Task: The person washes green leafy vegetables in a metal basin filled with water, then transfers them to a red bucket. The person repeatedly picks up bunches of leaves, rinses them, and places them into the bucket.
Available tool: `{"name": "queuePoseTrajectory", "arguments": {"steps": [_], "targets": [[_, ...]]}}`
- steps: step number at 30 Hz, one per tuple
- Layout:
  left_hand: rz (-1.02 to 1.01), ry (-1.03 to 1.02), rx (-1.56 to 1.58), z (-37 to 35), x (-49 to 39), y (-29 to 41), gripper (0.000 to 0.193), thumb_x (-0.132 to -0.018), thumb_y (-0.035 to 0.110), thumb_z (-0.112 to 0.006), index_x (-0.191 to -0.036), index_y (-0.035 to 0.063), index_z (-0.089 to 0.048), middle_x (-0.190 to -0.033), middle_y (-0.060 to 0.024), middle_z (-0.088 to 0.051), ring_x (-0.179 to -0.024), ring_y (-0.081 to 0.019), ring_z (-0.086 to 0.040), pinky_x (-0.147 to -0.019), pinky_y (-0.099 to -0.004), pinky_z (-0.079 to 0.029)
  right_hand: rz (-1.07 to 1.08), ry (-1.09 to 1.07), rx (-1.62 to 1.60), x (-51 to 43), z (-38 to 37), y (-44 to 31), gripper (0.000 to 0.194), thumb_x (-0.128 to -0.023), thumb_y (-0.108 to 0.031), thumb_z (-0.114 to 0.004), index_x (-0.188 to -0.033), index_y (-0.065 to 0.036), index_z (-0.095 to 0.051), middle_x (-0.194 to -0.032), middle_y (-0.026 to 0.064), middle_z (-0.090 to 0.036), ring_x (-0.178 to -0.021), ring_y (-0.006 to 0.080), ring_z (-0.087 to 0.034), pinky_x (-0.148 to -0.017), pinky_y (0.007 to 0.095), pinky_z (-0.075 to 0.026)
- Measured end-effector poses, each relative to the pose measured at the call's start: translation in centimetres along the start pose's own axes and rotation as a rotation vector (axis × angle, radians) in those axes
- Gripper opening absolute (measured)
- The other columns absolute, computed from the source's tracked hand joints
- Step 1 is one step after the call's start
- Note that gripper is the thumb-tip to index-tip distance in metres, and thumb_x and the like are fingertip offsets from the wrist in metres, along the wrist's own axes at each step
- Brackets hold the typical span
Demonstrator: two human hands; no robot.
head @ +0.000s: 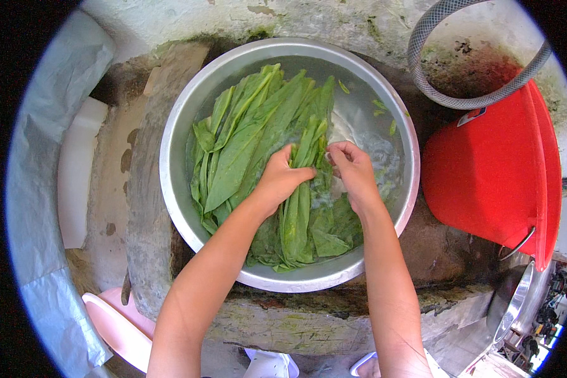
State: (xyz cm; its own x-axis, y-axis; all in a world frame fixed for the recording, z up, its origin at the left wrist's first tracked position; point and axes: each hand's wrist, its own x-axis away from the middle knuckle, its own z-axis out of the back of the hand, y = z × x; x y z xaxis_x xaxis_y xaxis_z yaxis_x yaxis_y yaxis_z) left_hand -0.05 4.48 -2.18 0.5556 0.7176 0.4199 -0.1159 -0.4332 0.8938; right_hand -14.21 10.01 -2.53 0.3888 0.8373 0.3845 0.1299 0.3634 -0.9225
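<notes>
A wide metal basin point(171, 163) holds water and many long green vegetable leaves point(260, 137), heaped on its left side and lower middle. My left hand point(283, 177) is closed around a bundle of leafy greens point(296, 217) near the basin's centre, its thumb lying across the stalks. Just to the right, my right hand point(352, 167) is at the water, thumb and fingers curled close beside the bundle. Something small and pale shows at its fingertips; whether it is a held piece or a fingertip, I cannot tell. Small leaf scraps point(379, 107) float at the upper right.
A red plastic bucket point(486, 175) lies tipped on the right, below a looped grey braided hose point(425, 90). The basin rests within a worn ledge point(283, 326) against a stained wall point(312, 19). Pink basins point(115, 326) sit lower left; a metal bowl point(512, 302) stands lower right.
</notes>
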Motion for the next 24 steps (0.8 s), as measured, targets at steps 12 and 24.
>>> {"name": "queuePoseTrajectory", "arguments": {"steps": [12,24], "targets": [[-0.01,0.017,0.114,-0.1,0.1,-0.3,0.037,-0.072,0.002,-0.06,-0.107,0.0023,-0.051,-0.091,-0.0049,-0.059,-0.08,-0.0123,-0.056,-0.071,-0.0267,-0.045,0.11,-0.113,-0.05,0.3,0.5,0.7,0.019,-0.08,-0.006,-0.06,-0.097,0.001,-0.055,-0.084,0.004,-0.058,-0.075,0.0106,-0.051,-0.069,0.0243,-0.042],[-0.063,0.002,-0.245,0.0,-0.7,-1.7,0.04,-0.07,0.002,-0.059,-0.109,0.0015,-0.052,-0.09,-0.0064,-0.059,-0.08,-0.014,-0.055,-0.073,-0.0278,-0.045,0.164,0.1,0.237,-0.5,-0.3,1.9,0.027,-0.084,-0.027,-0.057,-0.087,0.0,-0.055,-0.071,0.0071,-0.057,-0.064,0.0144,-0.05,-0.062,0.0289,-0.042]]}}
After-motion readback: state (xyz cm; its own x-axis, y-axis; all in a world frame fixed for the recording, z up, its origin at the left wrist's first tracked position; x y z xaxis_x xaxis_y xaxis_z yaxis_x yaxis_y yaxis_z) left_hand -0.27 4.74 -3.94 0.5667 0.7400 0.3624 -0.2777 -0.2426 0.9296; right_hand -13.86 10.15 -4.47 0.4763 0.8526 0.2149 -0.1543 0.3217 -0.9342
